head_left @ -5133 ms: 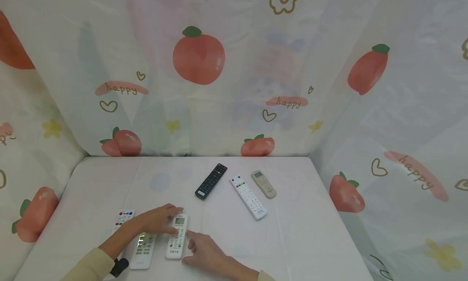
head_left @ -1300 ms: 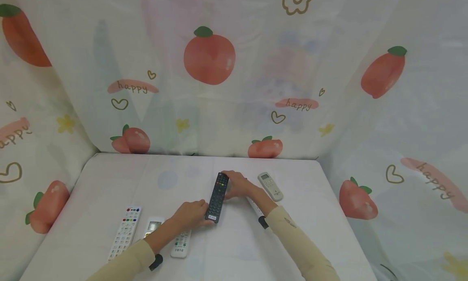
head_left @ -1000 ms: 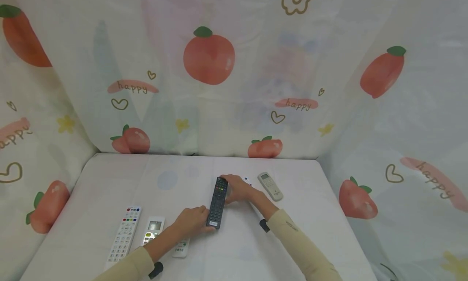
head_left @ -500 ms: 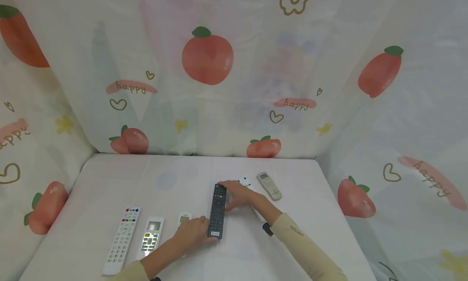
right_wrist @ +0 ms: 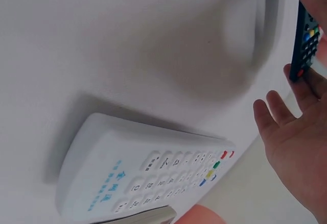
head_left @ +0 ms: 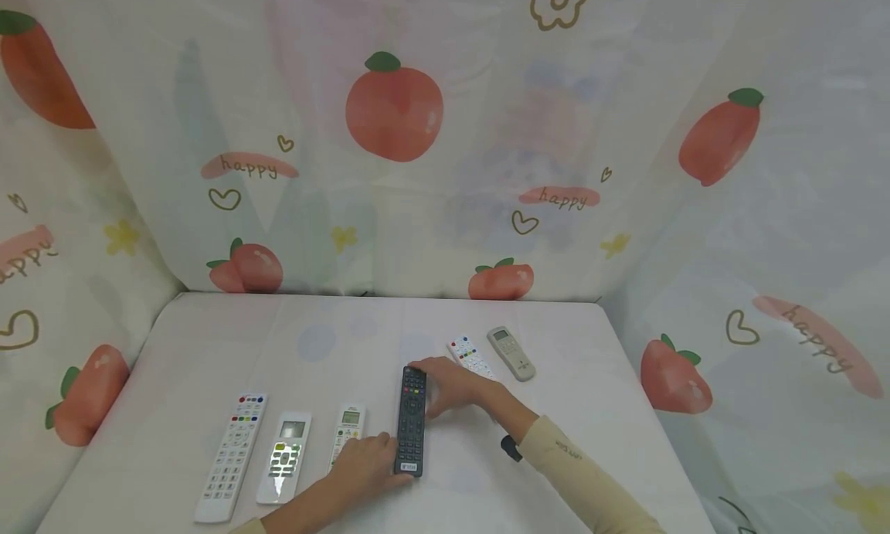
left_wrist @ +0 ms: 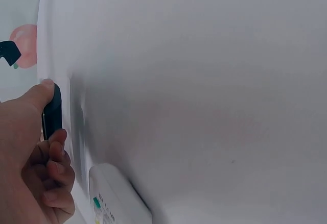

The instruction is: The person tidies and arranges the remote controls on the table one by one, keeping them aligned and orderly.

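Note:
A black remote control (head_left: 411, 422) stands nearly straight up and down in the head view, between my two hands. My left hand (head_left: 365, 466) grips its lower end by the left edge. With thumb and index finger, my right hand (head_left: 452, 383) holds the upper end; the other fingers spread apart in the right wrist view. Whether the remote touches the table is not plain. Just left of it lies a white air-conditioner remote (head_left: 351, 420), partly hidden by my left hand. Behind my right hand lies a white remote with coloured buttons (right_wrist: 153, 168), partly covered in the head view.
Further left lie another white air-conditioner remote (head_left: 292, 430) with a shiny button panel and a long white remote (head_left: 229, 464). A beige remote (head_left: 511, 353) lies at the back right. Fruit-printed cloth walls (head_left: 445, 232) enclose the white table (head_left: 229, 341) at the back and sides.
Earlier both hands were at a white air-conditioner remote while the black one lay slanted at the back. Both hands now hold the black remote, drawn nearer the front and turned straighter.

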The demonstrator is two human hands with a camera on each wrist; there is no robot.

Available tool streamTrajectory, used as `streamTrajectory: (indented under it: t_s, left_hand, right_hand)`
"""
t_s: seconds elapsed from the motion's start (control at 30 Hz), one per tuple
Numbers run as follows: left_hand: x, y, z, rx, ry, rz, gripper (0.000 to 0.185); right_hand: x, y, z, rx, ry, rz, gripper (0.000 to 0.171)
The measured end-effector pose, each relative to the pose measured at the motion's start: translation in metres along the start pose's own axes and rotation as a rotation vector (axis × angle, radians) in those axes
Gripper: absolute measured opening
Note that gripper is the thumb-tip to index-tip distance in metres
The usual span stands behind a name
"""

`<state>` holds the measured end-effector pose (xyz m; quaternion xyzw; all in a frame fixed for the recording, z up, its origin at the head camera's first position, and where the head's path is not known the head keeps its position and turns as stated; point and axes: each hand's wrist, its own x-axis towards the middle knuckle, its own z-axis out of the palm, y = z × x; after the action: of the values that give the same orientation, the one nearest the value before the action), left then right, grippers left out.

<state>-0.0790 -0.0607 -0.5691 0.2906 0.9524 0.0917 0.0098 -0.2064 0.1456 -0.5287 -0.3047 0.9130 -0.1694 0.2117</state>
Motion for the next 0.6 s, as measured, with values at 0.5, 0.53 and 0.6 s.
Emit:
streamTrajectory:
  t_s: [0.5,0.53,0.6]
  left_hand:
    - [-0.019,0.009,0.006,-0.038,-0.057,-0.024,0.064]
    - [-0.02,0.009,0.005,-0.041,-0.064,-0.027,0.065]
    - [-0.022,0.01,0.005,-0.049,-0.087,-0.042,0.066]
  right_hand:
    - [-0.002,-0.002,0.024,-0.057,-0.018,-0.03,0.099]
    - [-0.002,-0.003,0.025,-0.064,-0.019,-0.028,0.099]
    - [-0.002,-0.003,0.027,-0.082,-0.019,-0.028,0.1]
